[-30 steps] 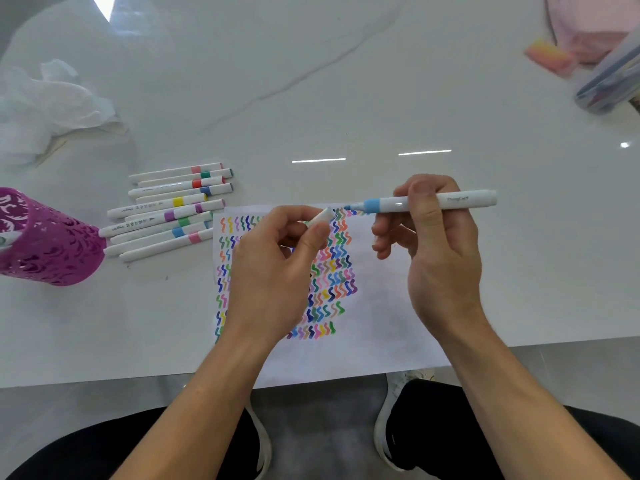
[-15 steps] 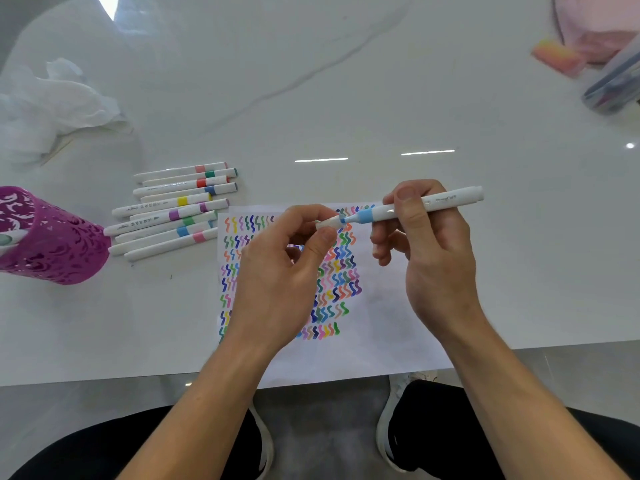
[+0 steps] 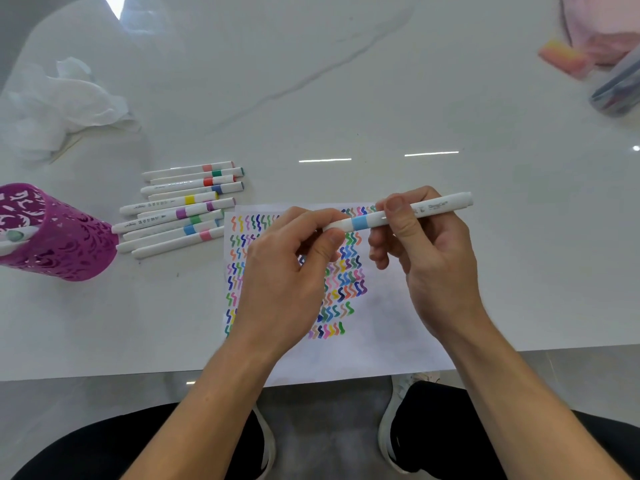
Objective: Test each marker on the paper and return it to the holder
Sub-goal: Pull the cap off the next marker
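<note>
a person seated at the white table (image 3: pixel 346 98) held a blue-banded marker (image 3: pixel 360 223) level above the paper (image 3: pixel 398 327), both hands clamped on it. the left hand (image 3: pixel 287 271) pinched the cap end between thumb and fingertips, while the right hand (image 3: pixel 433 261) gripped the barrel under its thumb. whether the cap had seated fully could not be told.

the likeliest slip from here looked like a cap pushed on askew or only part way, which would leave the tip to dry out or the cap to drop off on the way to the holder. the purple holder (image 3: pixel 69 244) stood at the far left edge of the view with one marker already in it. a loose row of markers (image 3: pixel 180 209) lay between it and the paper, so a low carry leftward could knock them rolling.

the paper's near edge hung over the near edge of the table, just above the person's knees, and a dragging forearm could pull the sheet off. a crumpled tissue (image 3: pixel 62 105) sat beyond the holder. a pink block (image 3: pixel 564 58) and a clear case (image 3: pixel 616 91) lay far right, well apart from the work. the widest open run of table stretched beyond the paper and to its right.
</note>
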Available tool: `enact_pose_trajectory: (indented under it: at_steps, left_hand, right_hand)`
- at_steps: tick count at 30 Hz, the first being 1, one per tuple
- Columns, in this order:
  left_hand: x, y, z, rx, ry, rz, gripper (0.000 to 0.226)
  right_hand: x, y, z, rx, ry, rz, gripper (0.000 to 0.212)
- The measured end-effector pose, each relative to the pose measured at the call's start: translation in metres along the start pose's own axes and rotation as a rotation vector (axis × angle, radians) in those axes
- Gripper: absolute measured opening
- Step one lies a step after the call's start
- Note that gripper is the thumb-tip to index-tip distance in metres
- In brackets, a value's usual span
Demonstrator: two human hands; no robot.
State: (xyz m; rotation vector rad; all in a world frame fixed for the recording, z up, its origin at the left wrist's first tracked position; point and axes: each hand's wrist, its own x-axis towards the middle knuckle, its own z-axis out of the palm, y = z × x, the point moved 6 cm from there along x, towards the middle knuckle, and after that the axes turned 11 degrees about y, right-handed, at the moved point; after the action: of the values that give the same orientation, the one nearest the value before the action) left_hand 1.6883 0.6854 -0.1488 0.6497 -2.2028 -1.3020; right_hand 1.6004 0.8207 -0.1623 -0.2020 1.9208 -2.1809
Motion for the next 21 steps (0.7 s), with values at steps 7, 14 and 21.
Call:
enact_pose_trajectory:
  at_steps: [7, 14, 21]
  left_hand:
    - [-0.007, 0.003, -0.006, -0.045, 0.077, 0.039, 0.021]
    - [-0.009, 0.001, -0.006, -0.069, 0.101, 0.018, 0.019]
    - [-0.009, -0.003, -0.004, -0.092, 0.069, -0.047, 0.017]
  right_hand:
    - [-0.004, 0.007, 0.003, 0.079, -0.027, 0.060, 0.021]
    - [-0.009, 0.012, 0.002, 0.123, 0.001, 0.100, 0.023]
    - [-0.011, 0.020, 0.004, 0.099, -0.019, 0.133, 0.026]
